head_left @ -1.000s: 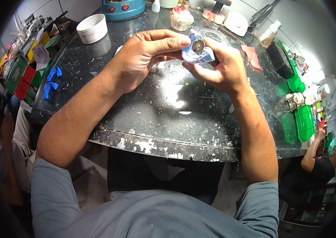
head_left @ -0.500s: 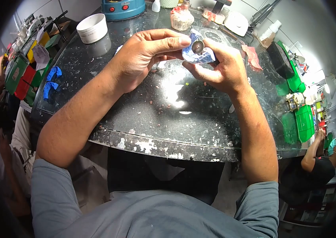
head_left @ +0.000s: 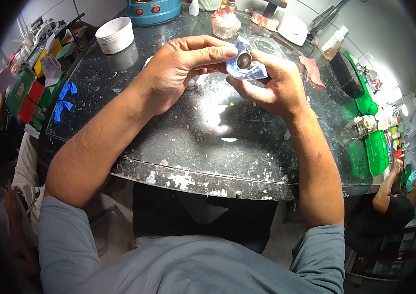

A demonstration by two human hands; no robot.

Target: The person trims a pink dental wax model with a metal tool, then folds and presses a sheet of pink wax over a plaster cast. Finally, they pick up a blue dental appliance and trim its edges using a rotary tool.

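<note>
Above the far half of the bench, both hands hold a blue-and-white horseshoe-shaped piece [head_left: 242, 72] that looks like a dental impression. A dark round metal disc [head_left: 244, 61] sits in its curve. My left hand [head_left: 181, 63] pinches the piece's left edge, thumb on the near face and the other fingers curled behind. My right hand [head_left: 279, 81] closes round its right side, with the thumb below and the index finger along the back edge. The hands partly hide the piece's back.
A white tub [head_left: 115, 36] and a blue appliance [head_left: 153, 11] stand at the back left. Blue scraps [head_left: 65, 100] lie on the left of the black bench [head_left: 193, 142]. Pink sheet [head_left: 311, 71] and green bins [head_left: 377, 153] are right. A masked person [head_left: 404, 196] sits beyond.
The blue piece has turned slightly in my fingers, showing more of its pale lower right end. My hands stay in nearly the same place. At far left a person's paper has come into view.
</note>
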